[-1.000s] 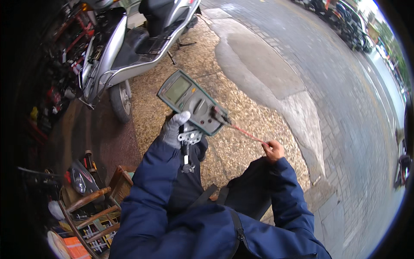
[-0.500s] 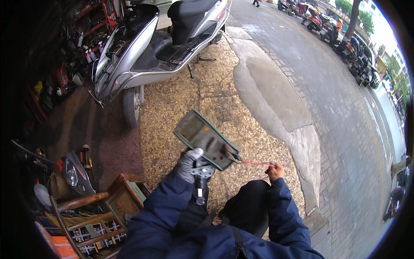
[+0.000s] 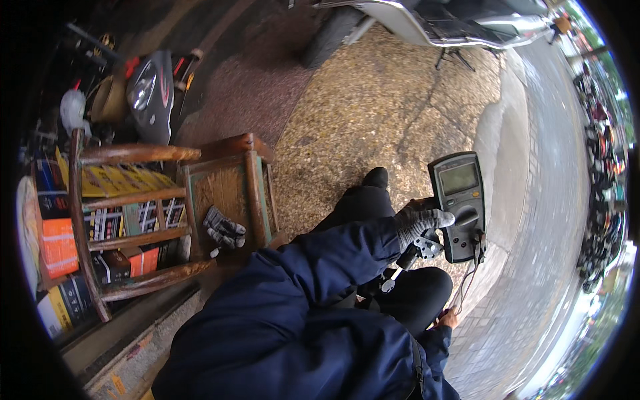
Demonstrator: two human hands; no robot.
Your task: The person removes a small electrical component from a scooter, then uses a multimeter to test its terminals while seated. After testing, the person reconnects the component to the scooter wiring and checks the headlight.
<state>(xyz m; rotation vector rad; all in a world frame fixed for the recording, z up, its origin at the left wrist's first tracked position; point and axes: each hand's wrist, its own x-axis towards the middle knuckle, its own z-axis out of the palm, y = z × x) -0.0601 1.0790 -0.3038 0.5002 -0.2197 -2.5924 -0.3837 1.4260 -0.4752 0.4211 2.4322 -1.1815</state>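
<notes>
My left hand (image 3: pixel 423 223), in a grey knit glove, is closed on a dark grey-green multimeter (image 3: pixel 460 183) with its display at the upper end. Below the glove, a black and silver metal part with a holed plate (image 3: pixel 429 247) hangs by the same hand; its exact kind is unclear. From the meter's lower end, test leads (image 3: pixel 467 283) run down to my bare right hand (image 3: pixel 448 318). Its fingers are closed on the leads, partly hidden beside my knee, and the lead tips do not show.
On my left, a worn wooden chair (image 3: pixel 143 155) carries a grey glove (image 3: pixel 223 229) on its seat. Cartons (image 3: pixel 60 247) stand behind it. A grey scooter panel (image 3: pixel 150 97) lies beyond. Ahead is a parked silver scooter (image 3: pixel 400 20); more two-wheelers (image 3: pixel 593 173) line the street.
The view has swung to the left, bringing the chair with the glove fully into sight. The meter now stands more upright, and both hands keep their holds.
</notes>
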